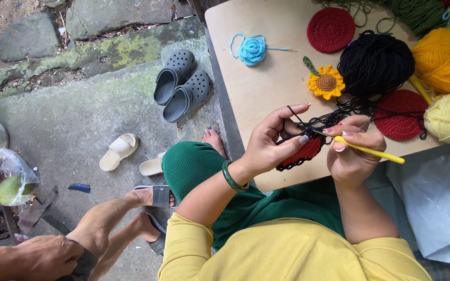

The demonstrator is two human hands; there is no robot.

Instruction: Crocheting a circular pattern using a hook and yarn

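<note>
While the left hand [274,140] pinches a red, black-edged crochet round [303,152], the right hand [350,151] grips a yellow crochet hook [371,152], black yarn ball [375,63] at twelve o'clock.

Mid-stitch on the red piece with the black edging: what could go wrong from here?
The black yarn lies in loose tangles between the black ball and the red piece, so it may snag. The ball sits against the sunflower and red disc; a tug could drag them. The yellow hook works close to the left hand's fingertips.
</note>
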